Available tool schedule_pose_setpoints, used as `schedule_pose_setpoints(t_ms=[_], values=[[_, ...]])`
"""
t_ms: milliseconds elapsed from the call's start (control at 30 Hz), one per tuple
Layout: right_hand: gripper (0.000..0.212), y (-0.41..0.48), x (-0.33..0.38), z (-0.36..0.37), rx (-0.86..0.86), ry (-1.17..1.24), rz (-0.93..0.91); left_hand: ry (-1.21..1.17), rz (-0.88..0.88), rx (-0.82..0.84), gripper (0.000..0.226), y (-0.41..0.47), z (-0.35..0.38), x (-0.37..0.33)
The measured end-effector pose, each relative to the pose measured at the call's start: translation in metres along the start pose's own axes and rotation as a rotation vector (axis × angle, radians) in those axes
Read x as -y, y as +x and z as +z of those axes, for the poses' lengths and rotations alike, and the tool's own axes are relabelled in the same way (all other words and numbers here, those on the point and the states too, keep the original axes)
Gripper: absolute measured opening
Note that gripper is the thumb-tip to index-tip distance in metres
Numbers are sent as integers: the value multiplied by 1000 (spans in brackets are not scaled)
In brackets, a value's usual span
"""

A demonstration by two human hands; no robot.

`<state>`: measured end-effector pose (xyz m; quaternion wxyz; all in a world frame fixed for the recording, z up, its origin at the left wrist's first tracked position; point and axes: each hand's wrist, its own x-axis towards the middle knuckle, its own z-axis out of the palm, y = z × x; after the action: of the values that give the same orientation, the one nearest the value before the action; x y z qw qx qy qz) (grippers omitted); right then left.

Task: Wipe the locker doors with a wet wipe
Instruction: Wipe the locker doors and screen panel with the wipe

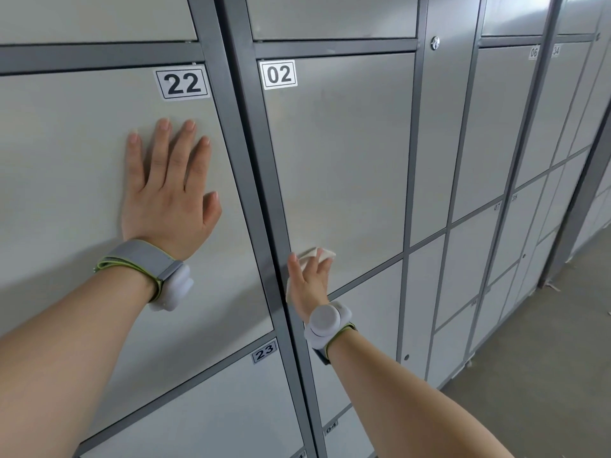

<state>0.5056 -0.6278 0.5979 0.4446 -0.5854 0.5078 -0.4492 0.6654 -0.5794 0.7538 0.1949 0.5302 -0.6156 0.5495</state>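
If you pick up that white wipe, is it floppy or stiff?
Probably floppy: the wet wipe folds and bunches under the right hand. Likely very light, since it looks thin. Being wet, it may cling to door 02 rather than slide off.

My right hand (309, 279) covers most of the wet wipe (325, 253), and I cannot read the tiny door label (473, 303) right of it.

Head cam, close, facing lockers (337, 153), angled down.
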Motion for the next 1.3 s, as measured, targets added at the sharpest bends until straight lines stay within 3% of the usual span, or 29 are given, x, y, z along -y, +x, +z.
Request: schedule_pose_setpoints(t_ms=[167,333,433,567,667,767,967,1033,1167,1233,1300], values=[[73,-1,-6,1,-28,-73,-150,-12,-7,6,61,1,-2,-2],[80,3,-29,-9,46,2,243,-28,-19,25,62,1,-2,-4],[86,6,-24,-12,84,36,316,-50,-42,36,63,2,-4,-6],[83,9,7,-12,7,89,55,-119,-71,36,62,6,-5,-18],[75,12,16,-13,-38,42,-96,-145,6,36,64,10,-5,-32],[74,11,-1,-15,-33,-45,-86,-132,38,57,65,17,-2,-44],[81,21,-23,-33,40,-22,179,-72,7,85,66,17,12,-54],[81,24,-16,-37,27,9,138,-51,-4,83,66,16,15,-57],[73,25,-4,-38,-41,-66,-171,-26,-8,82,64,15,19,-57],[74,27,-12,-36,-61,-124,-199,-18,-10,83,63,14,19,-57],[77,28,-27,-34,-51,-139,-103,-9,-11,77,62,13,20,-58]])
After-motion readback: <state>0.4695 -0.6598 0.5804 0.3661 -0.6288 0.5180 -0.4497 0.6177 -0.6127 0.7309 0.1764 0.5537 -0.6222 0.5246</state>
